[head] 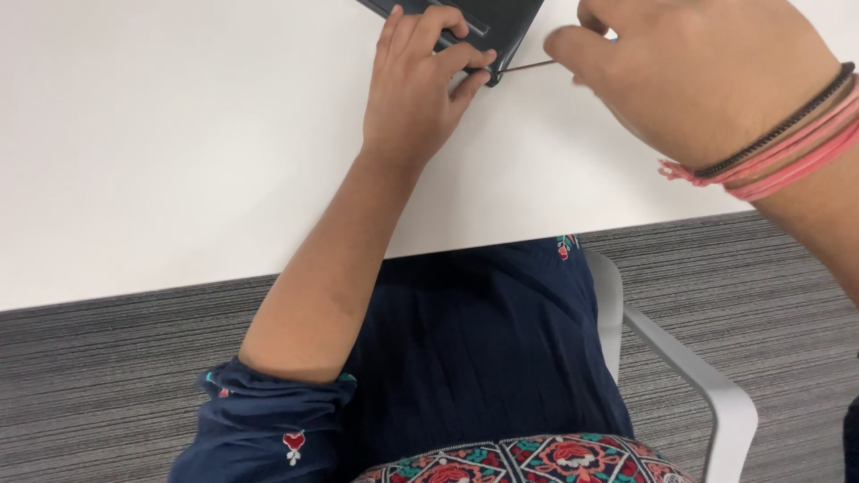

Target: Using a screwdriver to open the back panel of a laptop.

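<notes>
Between both hands, thin rod [528,65] lies level, left-right.

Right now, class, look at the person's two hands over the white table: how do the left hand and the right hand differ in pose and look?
The left hand lies pressed on the corner of the dark flat device; the right hand is raised above the white table, pinching a thin metal tool. The right wrist wears pink and dark bracelets; the left wrist is bare. Both meet at the device's corner.
</notes>
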